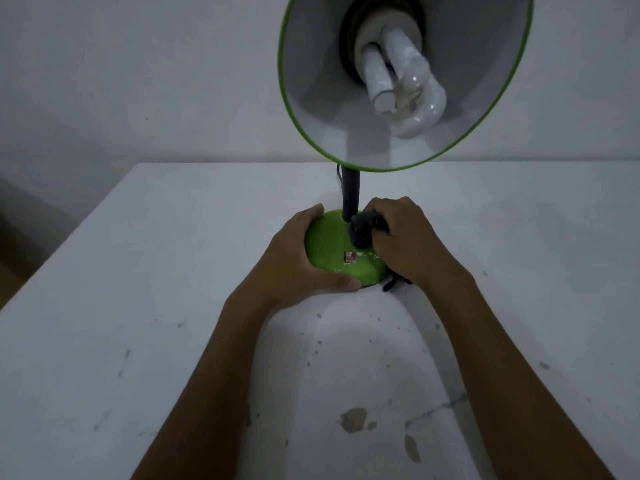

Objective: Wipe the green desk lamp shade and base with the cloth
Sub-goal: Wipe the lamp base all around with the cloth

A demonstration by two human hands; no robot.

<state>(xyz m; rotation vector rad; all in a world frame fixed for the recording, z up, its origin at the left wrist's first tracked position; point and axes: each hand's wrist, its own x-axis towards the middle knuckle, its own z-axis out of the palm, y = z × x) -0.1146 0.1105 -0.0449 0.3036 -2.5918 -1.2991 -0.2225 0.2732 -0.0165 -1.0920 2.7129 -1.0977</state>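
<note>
The white counter (pixel 138 341), marked with small stains, is carrying the green desk lamp near its far edge, in front of a pale wall (pixel 138 81). The lamp shade (pixel 485 98), green at the rim and pale inside, is hanging tilted toward the camera above the base, showing a white spiral bulb (pixel 401 84). A dark stem (pixel 350 195) is rising from the round green base (pixel 332 251). The left hand (pixel 294 258) is gripping the left side of the base, fingers behind and thumb in front. The right hand (pixel 405 240) is pressing a dark cloth (pixel 363 230), bunched in its closed grip, onto the base beside the stem. A small red switch (pixel 349 256) is showing on the base.
</note>
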